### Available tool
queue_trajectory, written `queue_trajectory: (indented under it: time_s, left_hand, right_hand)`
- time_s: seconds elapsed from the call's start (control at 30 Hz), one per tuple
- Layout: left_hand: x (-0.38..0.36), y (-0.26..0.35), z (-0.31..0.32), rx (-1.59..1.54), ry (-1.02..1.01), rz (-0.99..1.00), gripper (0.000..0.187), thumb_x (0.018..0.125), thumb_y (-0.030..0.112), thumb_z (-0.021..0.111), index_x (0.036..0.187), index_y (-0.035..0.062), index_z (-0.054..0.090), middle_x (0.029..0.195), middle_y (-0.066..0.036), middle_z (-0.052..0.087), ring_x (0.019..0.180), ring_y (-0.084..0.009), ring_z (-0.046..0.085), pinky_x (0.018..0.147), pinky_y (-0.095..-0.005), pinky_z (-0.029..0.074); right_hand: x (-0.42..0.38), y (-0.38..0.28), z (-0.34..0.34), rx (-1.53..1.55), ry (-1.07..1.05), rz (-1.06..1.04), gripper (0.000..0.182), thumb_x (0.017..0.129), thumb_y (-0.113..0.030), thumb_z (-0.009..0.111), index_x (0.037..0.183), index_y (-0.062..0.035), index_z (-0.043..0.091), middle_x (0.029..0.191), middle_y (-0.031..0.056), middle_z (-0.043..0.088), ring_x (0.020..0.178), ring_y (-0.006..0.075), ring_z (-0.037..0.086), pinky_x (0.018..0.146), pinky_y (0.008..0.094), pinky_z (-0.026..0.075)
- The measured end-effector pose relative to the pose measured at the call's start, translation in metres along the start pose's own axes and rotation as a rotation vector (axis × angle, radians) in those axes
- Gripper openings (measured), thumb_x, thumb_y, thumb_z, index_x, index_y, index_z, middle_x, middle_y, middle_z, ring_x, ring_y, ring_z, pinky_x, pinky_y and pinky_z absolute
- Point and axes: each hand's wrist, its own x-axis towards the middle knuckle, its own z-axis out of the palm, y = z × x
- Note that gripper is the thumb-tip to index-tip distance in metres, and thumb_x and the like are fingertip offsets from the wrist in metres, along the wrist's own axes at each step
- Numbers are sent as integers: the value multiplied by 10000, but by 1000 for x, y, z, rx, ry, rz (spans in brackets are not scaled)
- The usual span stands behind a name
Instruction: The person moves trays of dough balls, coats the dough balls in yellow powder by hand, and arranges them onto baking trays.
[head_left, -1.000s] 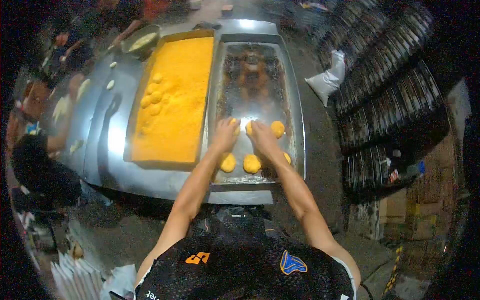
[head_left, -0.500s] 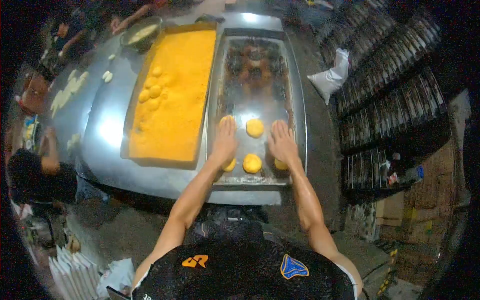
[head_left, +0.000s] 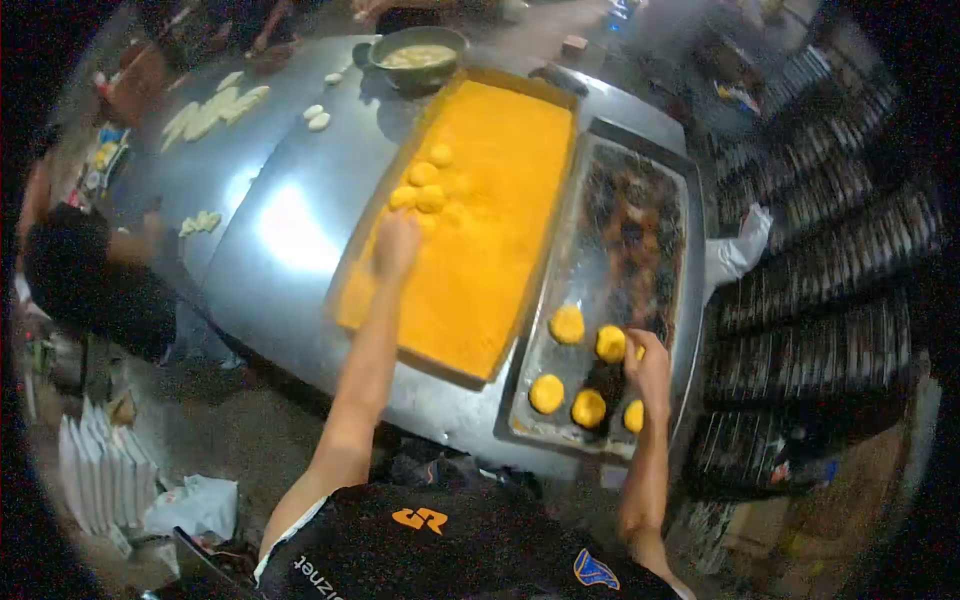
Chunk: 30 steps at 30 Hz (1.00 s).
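My left hand is over the left part of a tray of yellow crumbs, at the lowest of several round yellow dough balls; its fingers are blurred, and what they hold is unclear. My right hand is above the metal baking tray, its bent fingers beside a flattened yellow dough piece and partly over another at its right. More flattened pieces lie on this tray, among them one at the left and one nearer me.
A bowl of pale dough stands at the table's far edge. White dough pieces lie on the metal table at the left. A person in dark clothes is at the left edge. Stacked trays and a white sack are at the right.
The view has turned left. My left hand has moved from the baking tray to the crumb tray's dough balls. My right hand, earlier flat on a dough piece, has lifted with bent fingers.
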Motion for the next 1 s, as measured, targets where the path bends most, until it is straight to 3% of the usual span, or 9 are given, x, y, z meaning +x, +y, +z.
queue_trajectory:
  time_s: [0.13,0.23,0.43,0.5,0.63,0.7,0.77,0.93,1.0]
  left_hand:
    - [35,-21,6,-29,8,-82,376,891,243,524,799,-93,664,885,-328,628,893,-441,622,778,-507,491]
    - [47,-42,67,-292,178,-413,404,864,314,587,966,-76,613,1001,-287,631,943,-398,619,817,-472,489]
    - [56,-34,72,-481,235,-498,424,789,335,688,1008,-11,577,1012,-227,618,958,-371,604,836,-423,483]
    - [54,-38,63,-769,145,-483,386,791,175,734,1020,37,457,930,-61,493,849,-188,493,771,-318,426]
    - [31,-2,9,-1434,-90,-504,362,868,121,648,1152,29,443,1096,-117,530,1013,-220,543,884,-343,462]
    - [18,21,3,-1662,-226,-504,366,895,105,612,1202,27,430,1160,-138,533,1085,-234,550,937,-365,467]
    - [4,47,6,-1910,-558,-493,394,914,87,572,1262,22,400,1256,-166,503,1176,-262,529,1008,-435,446]
    - [-39,141,62,-1782,-773,-489,489,906,119,590,1331,16,370,1168,-139,574,1077,-252,577,907,-386,490]
    - [-61,192,57,-1176,-807,-80,526,817,135,715,1254,39,440,1103,-125,586,995,-181,585,863,-323,493]
  right_hand:
    - [95,-130,66,74,-27,-267,160,798,-150,656,930,-71,699,926,149,629,929,333,557,842,396,435]
    - [178,-176,186,176,-64,-456,182,804,-179,654,942,-73,706,960,184,623,975,341,537,873,440,422]
    - [262,-231,292,-283,-164,-403,357,757,-366,685,830,-17,669,810,220,646,916,374,580,813,452,446]
    - [255,-242,270,-166,-238,-292,385,738,-362,707,870,-4,652,811,205,645,902,357,591,786,438,461]
    - [208,-201,213,511,-87,-175,415,783,-212,734,1113,-20,572,1001,138,622,883,277,620,683,401,515]
    - [177,-182,151,1141,-263,424,372,858,-145,667,1174,-7,527,1021,106,612,905,234,630,735,367,543]
    - [150,-141,99,1328,-252,525,315,899,-110,596,1183,9,528,1071,124,615,944,203,629,778,324,547]
    - [93,-14,41,1000,-12,450,359,886,-59,535,1233,34,525,1111,124,625,959,201,624,826,329,514]
    - [80,12,40,539,206,300,348,854,-49,559,1196,13,563,1133,148,628,975,237,620,839,331,500]
